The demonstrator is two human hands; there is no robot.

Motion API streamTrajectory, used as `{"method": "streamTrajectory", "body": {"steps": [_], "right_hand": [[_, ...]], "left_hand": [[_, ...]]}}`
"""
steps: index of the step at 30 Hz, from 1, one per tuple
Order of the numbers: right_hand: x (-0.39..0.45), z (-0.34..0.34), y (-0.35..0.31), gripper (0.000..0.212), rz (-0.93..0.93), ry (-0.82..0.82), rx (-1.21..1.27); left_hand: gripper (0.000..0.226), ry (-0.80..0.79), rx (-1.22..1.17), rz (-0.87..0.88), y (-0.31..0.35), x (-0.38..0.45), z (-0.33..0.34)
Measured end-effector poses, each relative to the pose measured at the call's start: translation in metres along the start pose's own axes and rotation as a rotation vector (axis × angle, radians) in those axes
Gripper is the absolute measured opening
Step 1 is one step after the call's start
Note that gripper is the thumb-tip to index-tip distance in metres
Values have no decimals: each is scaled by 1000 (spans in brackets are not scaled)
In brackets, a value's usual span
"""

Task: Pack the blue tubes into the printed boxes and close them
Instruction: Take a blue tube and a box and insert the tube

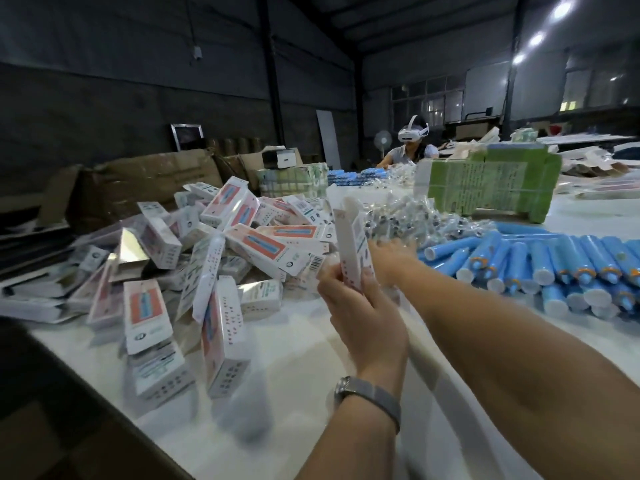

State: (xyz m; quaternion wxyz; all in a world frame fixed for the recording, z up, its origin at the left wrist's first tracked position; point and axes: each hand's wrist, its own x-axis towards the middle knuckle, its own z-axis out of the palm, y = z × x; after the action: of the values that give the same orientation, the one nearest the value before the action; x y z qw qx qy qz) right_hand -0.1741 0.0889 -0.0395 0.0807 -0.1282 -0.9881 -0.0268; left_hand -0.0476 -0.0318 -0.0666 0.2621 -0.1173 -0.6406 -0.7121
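Observation:
My left hand (360, 317), with a watch on its wrist, grips a printed box (351, 245) upright by its lower end; the box's top flap stands open. My right hand (391, 258) reaches past the box toward a heap of small clear-wrapped pieces (415, 220); it is blurred and its fingers look spread, holding nothing I can make out. Several blue tubes (554, 268) with white caps lie in rows on the table at the right. A big pile of printed boxes (221, 254) covers the left of the white table (304, 358).
A green bundle of flat cartons (491, 181) stands behind the wrapped pieces. Brown cardboard cartons (145, 181) sit at the back left. Another person wearing a headset (412, 143) works at the far end. The table's dark left edge (86, 393) runs diagonally close to me.

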Motion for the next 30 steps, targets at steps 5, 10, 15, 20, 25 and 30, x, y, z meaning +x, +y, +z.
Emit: {"method": "streamTrajectory", "body": {"steps": [5, 10, 15, 20, 25, 30], "right_hand": [[6, 3, 3, 18, -72, 216, -42], [-12, -15, 15, 7, -116, 80, 206], [-44, -31, 23, 28, -159, 75, 343], [-81, -38, 38, 19, -85, 154, 597], [-132, -66, 54, 17, -26, 439, 925], [-185, -116, 63, 49, -216, 733, 1368]], "left_hand": [[19, -20, -2, -12, -7, 5, 1], [18, -32, -10, -38, -8, 8, 1], [24, -29, -11, -42, -5, 7, 1], [15, -87, -6, -22, 3, 1, 0], [14, -207, -39, 82, 8, -11, 1], [21, -364, -39, 138, 11, -24, 4]]}}
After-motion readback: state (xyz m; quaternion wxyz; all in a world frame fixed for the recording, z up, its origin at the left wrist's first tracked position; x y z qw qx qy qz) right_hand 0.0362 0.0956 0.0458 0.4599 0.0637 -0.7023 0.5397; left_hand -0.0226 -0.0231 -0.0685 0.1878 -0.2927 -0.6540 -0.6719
